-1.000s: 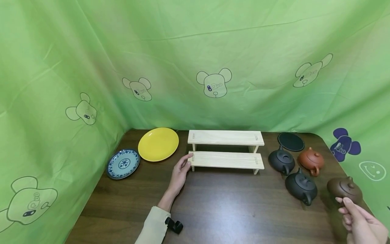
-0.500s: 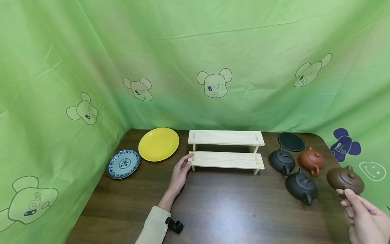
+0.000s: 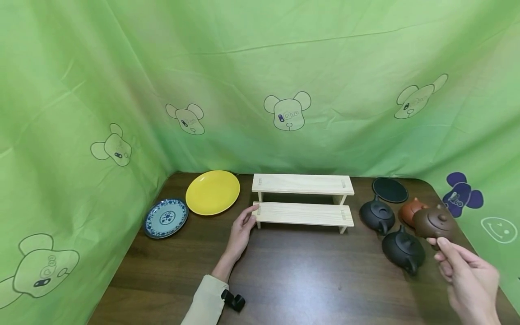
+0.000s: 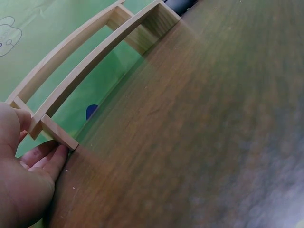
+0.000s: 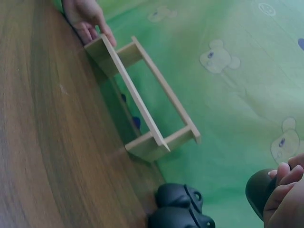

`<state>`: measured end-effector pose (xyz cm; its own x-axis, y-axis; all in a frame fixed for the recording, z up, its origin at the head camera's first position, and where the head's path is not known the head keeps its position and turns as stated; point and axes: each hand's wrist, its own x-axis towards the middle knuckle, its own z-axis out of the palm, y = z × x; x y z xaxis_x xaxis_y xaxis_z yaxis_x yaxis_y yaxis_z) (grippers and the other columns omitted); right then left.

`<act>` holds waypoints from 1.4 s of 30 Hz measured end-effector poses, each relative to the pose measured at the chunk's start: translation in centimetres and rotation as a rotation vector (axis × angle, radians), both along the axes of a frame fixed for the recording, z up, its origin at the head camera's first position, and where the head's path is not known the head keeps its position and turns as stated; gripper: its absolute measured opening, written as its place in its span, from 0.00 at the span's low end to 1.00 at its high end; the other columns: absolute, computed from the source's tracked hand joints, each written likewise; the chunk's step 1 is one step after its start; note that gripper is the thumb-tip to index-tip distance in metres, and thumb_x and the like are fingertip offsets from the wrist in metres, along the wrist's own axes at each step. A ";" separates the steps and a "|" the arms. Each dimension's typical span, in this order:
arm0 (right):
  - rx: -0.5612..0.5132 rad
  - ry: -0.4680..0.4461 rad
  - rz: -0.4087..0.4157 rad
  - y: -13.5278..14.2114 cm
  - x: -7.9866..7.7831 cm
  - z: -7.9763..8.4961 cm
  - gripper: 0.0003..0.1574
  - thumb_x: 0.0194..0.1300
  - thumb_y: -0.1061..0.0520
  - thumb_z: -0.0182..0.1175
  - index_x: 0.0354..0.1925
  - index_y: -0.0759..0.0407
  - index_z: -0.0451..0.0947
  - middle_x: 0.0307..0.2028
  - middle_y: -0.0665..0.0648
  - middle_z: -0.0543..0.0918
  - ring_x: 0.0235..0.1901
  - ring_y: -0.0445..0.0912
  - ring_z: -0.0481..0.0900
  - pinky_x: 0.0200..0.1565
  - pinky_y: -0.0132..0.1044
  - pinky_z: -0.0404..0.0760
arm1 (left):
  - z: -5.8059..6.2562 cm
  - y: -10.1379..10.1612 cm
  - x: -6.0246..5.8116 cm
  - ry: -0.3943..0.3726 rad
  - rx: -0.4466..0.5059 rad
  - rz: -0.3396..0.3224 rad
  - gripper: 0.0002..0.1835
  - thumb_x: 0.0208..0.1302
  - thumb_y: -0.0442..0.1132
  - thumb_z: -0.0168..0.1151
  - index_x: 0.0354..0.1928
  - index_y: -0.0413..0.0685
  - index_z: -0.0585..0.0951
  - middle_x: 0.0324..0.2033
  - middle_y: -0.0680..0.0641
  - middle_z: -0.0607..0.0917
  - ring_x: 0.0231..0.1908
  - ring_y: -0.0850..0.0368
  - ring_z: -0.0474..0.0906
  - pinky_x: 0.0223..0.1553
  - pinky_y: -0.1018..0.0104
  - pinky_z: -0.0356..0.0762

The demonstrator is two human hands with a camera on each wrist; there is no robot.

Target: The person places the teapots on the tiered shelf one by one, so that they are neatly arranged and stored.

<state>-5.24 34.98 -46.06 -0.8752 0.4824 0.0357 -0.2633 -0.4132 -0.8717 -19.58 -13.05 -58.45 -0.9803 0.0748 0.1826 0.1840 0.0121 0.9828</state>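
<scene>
Near right edge of table (image 3: 308, 271): right hand (image 3: 471, 280) pinches brown teapot (image 3: 433, 223) by handle, partly hiding red teapot (image 3: 409, 209) in head view. Left hand (image 3: 239, 232) grips wooden rack (image 3: 302, 213), left end.

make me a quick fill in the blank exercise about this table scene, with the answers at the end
1. In the head view, the right hand holds a teapot whose color is ____.
2. The left hand holds the wooden stand at its ____ end, as seen in the head view.
3. The number of black teapots on the table is ____.
4. Beside the blue-patterned plate lies a larger plain plate colored ____.

Missing words: brown; left; two; yellow.
</scene>
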 end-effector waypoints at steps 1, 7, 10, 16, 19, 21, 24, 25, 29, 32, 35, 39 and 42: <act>0.001 0.002 0.007 -0.2 -0.1 0.1 0.19 0.79 0.76 0.57 0.37 0.71 0.93 0.27 0.54 0.92 0.14 0.39 0.68 0.22 0.38 0.41 | 0.3 0.0 0.2 0.019 0.001 -0.007 0.20 0.87 0.45 0.59 0.73 0.56 0.84 0.74 0.44 0.80 0.72 0.55 0.77 0.64 0.66 0.79; 0.015 0.013 0.061 -1.7 -0.8 0.3 0.19 0.79 0.76 0.57 0.38 0.70 0.93 0.28 0.55 0.92 0.14 0.38 0.69 0.22 0.37 0.41 | 1.9 0.3 1.2 0.088 0.005 -0.023 0.21 0.87 0.46 0.57 0.74 0.50 0.82 0.72 0.37 0.81 0.68 0.54 0.79 0.62 0.64 0.80; 0.035 0.006 0.079 -2.5 -1.1 0.5 0.19 0.79 0.76 0.57 0.38 0.69 0.94 0.26 0.53 0.91 0.15 0.38 0.70 0.22 0.37 0.41 | 1.4 0.2 0.9 0.042 -0.001 -0.010 0.21 0.87 0.46 0.58 0.74 0.52 0.83 0.72 0.39 0.82 0.66 0.54 0.80 0.62 0.64 0.80; 0.055 0.001 0.093 -4.0 -1.8 0.7 0.19 0.79 0.76 0.58 0.37 0.68 0.94 0.23 0.53 0.88 0.15 0.41 0.64 0.22 0.38 0.42 | -1.3 -0.2 -0.7 -0.034 -0.017 0.006 0.19 0.86 0.44 0.60 0.73 0.61 0.83 0.72 0.47 0.82 0.66 0.55 0.80 0.62 0.67 0.80; 0.066 0.007 0.107 -4.8 -2.3 0.7 0.19 0.78 0.77 0.58 0.35 0.69 0.93 0.24 0.53 0.89 0.16 0.43 0.61 0.22 0.38 0.42 | -2.0 -0.4 -1.0 -0.016 -0.010 -0.008 0.20 0.87 0.45 0.60 0.74 0.60 0.83 0.74 0.46 0.80 0.71 0.53 0.77 0.65 0.64 0.79; 0.073 0.018 0.122 -5.4 -2.5 0.7 0.19 0.78 0.77 0.58 0.35 0.69 0.92 0.25 0.53 0.90 0.17 0.45 0.58 0.22 0.39 0.41 | -2.0 -0.4 -1.0 -0.023 -0.002 -0.010 0.20 0.87 0.45 0.60 0.74 0.59 0.83 0.75 0.47 0.80 0.73 0.53 0.75 0.66 0.64 0.79; 0.094 0.036 0.140 -6.2 -2.8 0.7 0.19 0.78 0.77 0.58 0.32 0.71 0.90 0.29 0.54 0.92 0.18 0.46 0.55 0.23 0.38 0.41 | -2.0 -0.4 -1.0 -0.043 0.008 -0.015 0.20 0.87 0.43 0.60 0.74 0.59 0.83 0.75 0.48 0.80 0.72 0.53 0.76 0.67 0.63 0.78; 0.108 0.041 0.144 -6.5 -2.9 0.8 0.19 0.78 0.77 0.58 0.32 0.71 0.90 0.29 0.54 0.92 0.19 0.48 0.52 0.23 0.39 0.40 | -2.0 -0.4 -1.0 -0.056 0.011 -0.016 0.20 0.87 0.43 0.59 0.73 0.60 0.83 0.75 0.48 0.80 0.71 0.53 0.77 0.67 0.64 0.78; 0.136 0.050 0.166 -7.6 -3.3 0.9 0.20 0.79 0.76 0.58 0.31 0.70 0.90 0.29 0.53 0.91 0.20 0.48 0.50 0.22 0.39 0.40 | -1.9 -0.4 -1.1 -0.098 0.017 -0.020 0.20 0.87 0.42 0.60 0.73 0.64 0.83 0.74 0.52 0.81 0.70 0.55 0.78 0.67 0.65 0.77; 0.144 0.055 0.182 -8.5 -3.5 1.1 0.20 0.80 0.75 0.58 0.33 0.69 0.91 0.27 0.52 0.90 0.19 0.47 0.49 0.22 0.39 0.39 | -1.9 -0.4 -1.1 -0.094 0.017 -0.019 0.20 0.86 0.42 0.60 0.73 0.63 0.83 0.73 0.52 0.82 0.70 0.53 0.78 0.67 0.64 0.77; 0.142 0.064 0.196 -9.4 -3.8 1.2 0.19 0.80 0.75 0.58 0.34 0.69 0.91 0.25 0.51 0.88 0.19 0.47 0.48 0.22 0.40 0.38 | -1.8 -0.4 -1.1 -0.092 0.023 -0.011 0.20 0.86 0.40 0.59 0.72 0.63 0.84 0.72 0.52 0.83 0.71 0.51 0.78 0.67 0.64 0.77; 0.142 0.060 0.206 -10.5 -4.2 1.3 0.18 0.81 0.73 0.58 0.35 0.69 0.92 0.23 0.50 0.86 0.19 0.46 0.48 0.22 0.39 0.39 | -1.9 -0.3 -1.1 -0.095 0.036 0.009 0.19 0.85 0.37 0.60 0.70 0.63 0.85 0.73 0.53 0.82 0.74 0.54 0.75 0.69 0.65 0.76; 0.134 0.053 0.219 -11.3 -4.5 1.3 0.18 0.81 0.73 0.59 0.36 0.68 0.92 0.22 0.50 0.85 0.20 0.46 0.49 0.22 0.39 0.41 | -1.8 -0.1 -1.1 -0.092 0.042 0.019 0.19 0.85 0.37 0.60 0.70 0.63 0.85 0.73 0.54 0.82 0.76 0.56 0.73 0.70 0.65 0.76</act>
